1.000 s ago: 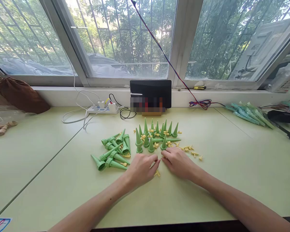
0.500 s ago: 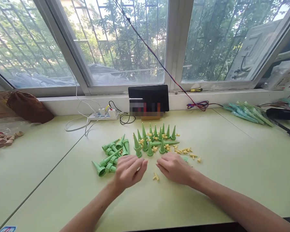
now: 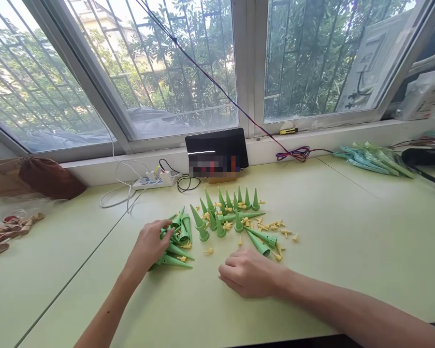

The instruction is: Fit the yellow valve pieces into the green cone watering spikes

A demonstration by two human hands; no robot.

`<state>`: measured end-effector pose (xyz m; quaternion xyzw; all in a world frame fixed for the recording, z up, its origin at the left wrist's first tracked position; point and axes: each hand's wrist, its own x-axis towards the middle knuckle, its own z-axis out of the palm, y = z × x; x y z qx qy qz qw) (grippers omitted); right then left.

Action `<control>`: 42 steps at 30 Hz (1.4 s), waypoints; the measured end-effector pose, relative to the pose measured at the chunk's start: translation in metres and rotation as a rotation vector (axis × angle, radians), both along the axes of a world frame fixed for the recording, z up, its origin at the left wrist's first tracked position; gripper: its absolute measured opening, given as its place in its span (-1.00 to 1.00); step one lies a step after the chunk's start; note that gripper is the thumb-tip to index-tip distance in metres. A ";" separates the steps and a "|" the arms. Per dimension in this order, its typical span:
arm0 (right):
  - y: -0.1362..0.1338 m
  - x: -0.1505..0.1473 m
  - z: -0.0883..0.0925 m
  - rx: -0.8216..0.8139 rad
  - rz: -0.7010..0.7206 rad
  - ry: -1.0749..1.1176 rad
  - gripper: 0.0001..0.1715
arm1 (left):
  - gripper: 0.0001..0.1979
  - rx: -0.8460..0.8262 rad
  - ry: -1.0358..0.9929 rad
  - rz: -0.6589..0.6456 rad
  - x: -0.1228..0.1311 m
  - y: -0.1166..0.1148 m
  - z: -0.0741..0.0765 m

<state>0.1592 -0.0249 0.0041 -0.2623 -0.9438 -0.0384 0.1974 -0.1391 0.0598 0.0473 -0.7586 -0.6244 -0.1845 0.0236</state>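
My left hand is over the left heap of green plastic cone spikes, its index finger and thumb apart among them. I see no cone clearly lifted in it. My right hand rests low over the table, fingers curled together, and whatever they hold is hidden. Just beyond it lie two green cones on their sides. Several more green cones stand upright in a group, small yellow connectors fitted on some. Loose yellow connectors are scattered to the right; one yellow connector lies between my hands.
Behind the cones stands a tablet on a small stand. A power strip with cables sits to its left. Wooden pieces and a brown bag are at far left. Green and blue plastic packets lie at far right.
My left hand has moved left onto the heap of cones. The right hand has come slightly nearer, uncovering two lying cones. The yellow connector between my hands earlier no longer shows in that spot.
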 end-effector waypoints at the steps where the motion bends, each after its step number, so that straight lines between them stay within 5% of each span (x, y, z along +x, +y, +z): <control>1: 0.000 -0.001 0.000 -0.005 0.000 -0.009 -0.69 | -0.67 -0.030 0.002 0.001 0.000 0.003 -0.002; 16: 0.000 -0.009 -0.012 -0.062 -0.052 0.013 -0.75 | -0.76 -0.008 -0.046 -0.023 0.006 0.005 -0.020; 37: -0.007 -0.005 -0.024 -0.107 -0.107 0.077 -0.75 | -0.98 0.919 -0.338 -0.102 0.036 -0.020 -0.011; 42: -0.008 -0.003 -0.024 -0.117 -0.133 0.084 -0.75 | -0.95 0.877 -0.507 -0.232 0.059 -0.037 -0.026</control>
